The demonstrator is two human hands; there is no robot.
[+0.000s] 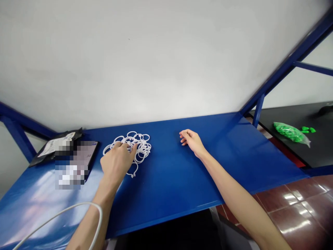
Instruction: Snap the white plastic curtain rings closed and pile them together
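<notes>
A loose pile of white plastic shower curtain rings (pixel 142 156) lies on the blue tabletop (pixel 166 187), left of its middle. One ring (pixel 133 171) at the near side of the pile shows a gap with small knobs at its ends. My left hand (pixel 118 159) reaches over the left part of the pile, thumb apart from the fingers; the fingertips are partly hidden among the rings. To the right of the pile, my right hand (pixel 191 140) hovers over the bare blue surface. Its fingers are loosely curled and apart, with nothing seen in them.
At the left lie a black package with a white label (pixel 53 146) and a dark-edged flat item (pixel 87 152), partly blurred out. A white cable (pixel 65 209) crosses my left forearm. Blue frame bars (pixel 260 100) flank the table. A bag of green pieces (pixel 291 132) rests on a black table rightward.
</notes>
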